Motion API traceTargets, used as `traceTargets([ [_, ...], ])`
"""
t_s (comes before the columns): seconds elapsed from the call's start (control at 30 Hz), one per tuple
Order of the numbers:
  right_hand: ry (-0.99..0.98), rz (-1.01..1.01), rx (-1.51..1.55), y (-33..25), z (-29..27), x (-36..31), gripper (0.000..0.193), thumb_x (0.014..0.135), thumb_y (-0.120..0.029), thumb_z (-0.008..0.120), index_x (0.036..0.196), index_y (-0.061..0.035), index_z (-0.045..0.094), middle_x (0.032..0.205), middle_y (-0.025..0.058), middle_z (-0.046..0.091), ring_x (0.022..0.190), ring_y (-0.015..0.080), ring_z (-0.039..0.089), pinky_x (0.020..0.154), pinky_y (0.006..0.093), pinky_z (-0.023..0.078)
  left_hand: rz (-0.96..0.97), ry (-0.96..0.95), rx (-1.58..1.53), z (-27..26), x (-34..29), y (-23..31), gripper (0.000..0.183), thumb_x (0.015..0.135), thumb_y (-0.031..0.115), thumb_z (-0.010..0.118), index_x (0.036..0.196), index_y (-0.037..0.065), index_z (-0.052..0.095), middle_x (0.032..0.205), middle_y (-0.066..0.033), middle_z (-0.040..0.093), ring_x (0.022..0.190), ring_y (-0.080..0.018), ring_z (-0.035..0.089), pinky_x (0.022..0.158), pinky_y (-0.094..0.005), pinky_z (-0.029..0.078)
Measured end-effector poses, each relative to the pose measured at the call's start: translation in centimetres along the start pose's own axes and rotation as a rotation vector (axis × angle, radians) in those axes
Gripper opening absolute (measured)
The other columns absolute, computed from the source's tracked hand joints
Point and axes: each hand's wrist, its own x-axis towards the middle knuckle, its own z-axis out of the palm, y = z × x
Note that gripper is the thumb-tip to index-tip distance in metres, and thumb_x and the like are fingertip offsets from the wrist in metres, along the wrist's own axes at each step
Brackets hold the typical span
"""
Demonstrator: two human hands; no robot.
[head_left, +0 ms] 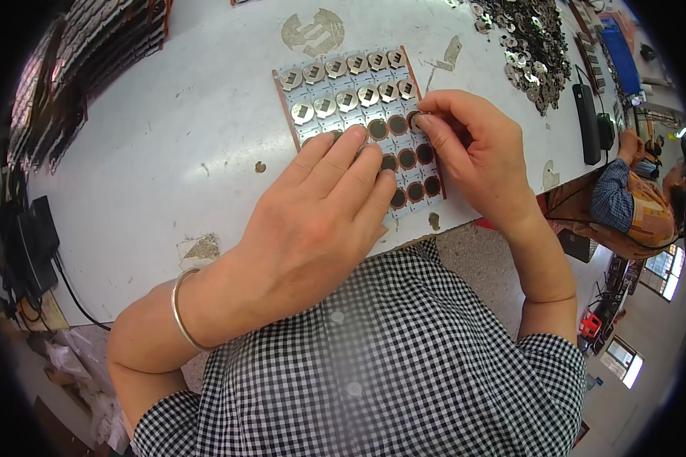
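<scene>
A pale circuit-board panel (369,100) with reddish-brown side edges lies on the white table. Its two far rows carry shiny round metal clips (347,100), each with a dark diamond-shaped opening. The nearer rows show dark round discs (408,158) with reddish rims. My left hand (312,206) rests flat across the panel's near left part, fingers stretched out, hiding several discs. At the right edge of the third row, my right hand (476,148) pinches thumb and forefinger together over a disc position. Whatever small piece sits at those fingertips is mostly covered.
A heap of loose metal clips (537,57) spreads at the far right. Stacked panels (91,72) stand at the far left. Black adapters with cables lie at the left edge, and a black power strip (586,124) at the right. Another person (625,198) sits further right.
</scene>
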Motion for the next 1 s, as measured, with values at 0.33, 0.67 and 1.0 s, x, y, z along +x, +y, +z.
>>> traceTargets([
  [0.33, 0.096, -0.159, -0.183, 0.3, 0.8, -0.9, 0.026, 0.087, -0.006, 0.079, 0.112, -0.0042, 0.077, 0.096, 0.0063, 0.068, 0.088, 0.0181, 0.062, 0.071, 0.0287, 0.051, -0.008, 0.014, -0.007, 0.2, -0.1, 0.1, 0.054, 0.072, 0.014, 0.083, 0.121, -0.002, 0.067, 0.131, -0.0192, 0.061, 0.132, -0.0391, 0.056, 0.112, -0.0515, 0.045],
  [0.67, 0.191, -0.167, -0.266, -0.1, 1.8, -1.4, 0.023, 0.087, -0.005, 0.078, 0.109, -0.0002, 0.075, 0.088, 0.0059, 0.069, 0.08, 0.019, 0.061, 0.067, 0.0306, 0.05, -0.001, 0.016, -0.009, -0.1, 0.1, 0.2, 0.053, 0.073, 0.014, 0.082, 0.12, -0.003, 0.068, 0.129, -0.021, 0.062, 0.13, -0.0399, 0.057, 0.112, -0.0517, 0.045],
  [1.0, 0.465, -0.107, -0.633, 9.3, -5.3, 9.0, 0.046, 0.091, -0.031, 0.075, 0.13, -0.0074, 0.068, 0.127, 0.0166, 0.064, 0.111, 0.028, 0.062, 0.089, 0.0356, 0.051, 0.02, 0.007, -0.048, -0.9, 0.9, 0.3, 0.052, 0.072, 0.013, 0.082, 0.118, -0.003, 0.067, 0.127, -0.0226, 0.062, 0.125, -0.0409, 0.059, 0.108, -0.0512, 0.048],
])
